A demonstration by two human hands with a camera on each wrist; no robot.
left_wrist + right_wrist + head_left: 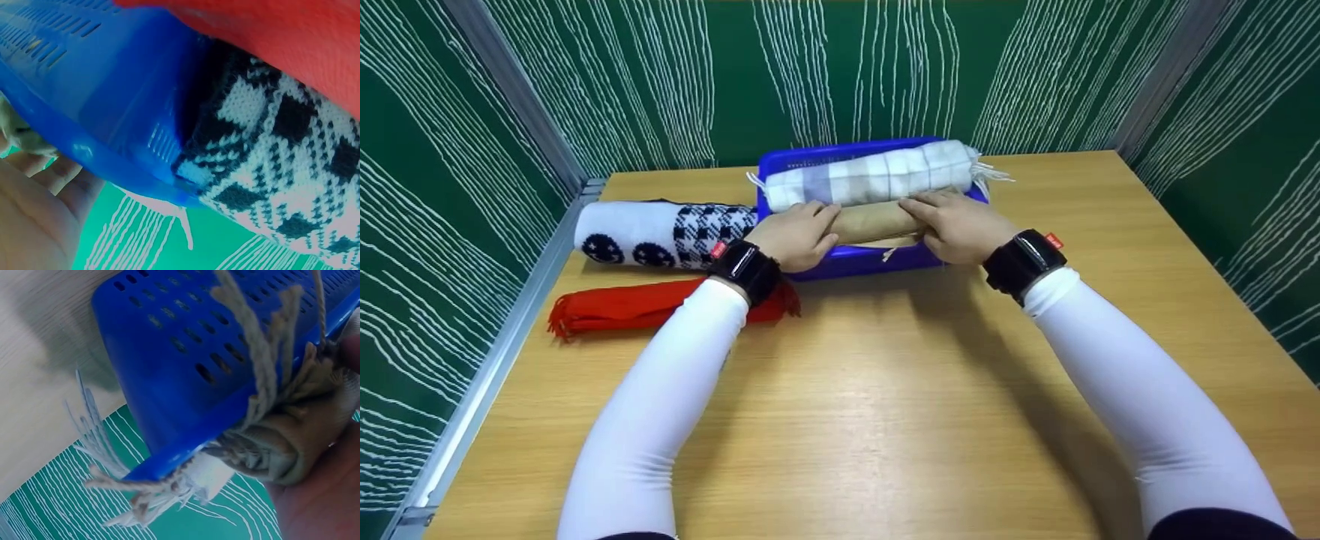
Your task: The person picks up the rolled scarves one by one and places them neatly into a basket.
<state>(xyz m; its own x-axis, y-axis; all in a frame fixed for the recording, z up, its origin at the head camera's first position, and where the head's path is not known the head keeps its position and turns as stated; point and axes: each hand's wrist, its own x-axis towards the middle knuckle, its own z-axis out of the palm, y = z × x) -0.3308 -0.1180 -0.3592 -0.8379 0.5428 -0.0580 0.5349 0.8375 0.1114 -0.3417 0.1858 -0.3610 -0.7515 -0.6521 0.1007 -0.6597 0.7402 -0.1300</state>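
Observation:
A tan rolled scarf (877,223) with twisted fringe lies along the front of a blue plastic basket (870,264). My left hand (797,234) holds the roll's left end, thumb on the near side and fingers over the top. At the other end my right hand (962,225) grips it; in the right wrist view its coiled, fringed end (287,444) sits over the basket rim. Behind it, a white plaid rolled scarf (877,176) rests in the basket, its fringe hanging over both ends.
Left of the basket lies a black-and-white knitted roll (660,234) with dark smiley faces, its end against the basket wall. A red fringed scarf (622,307) lies nearer, partly under my left forearm. Green white-streaked panels (877,75) stand behind the wooden table (870,420).

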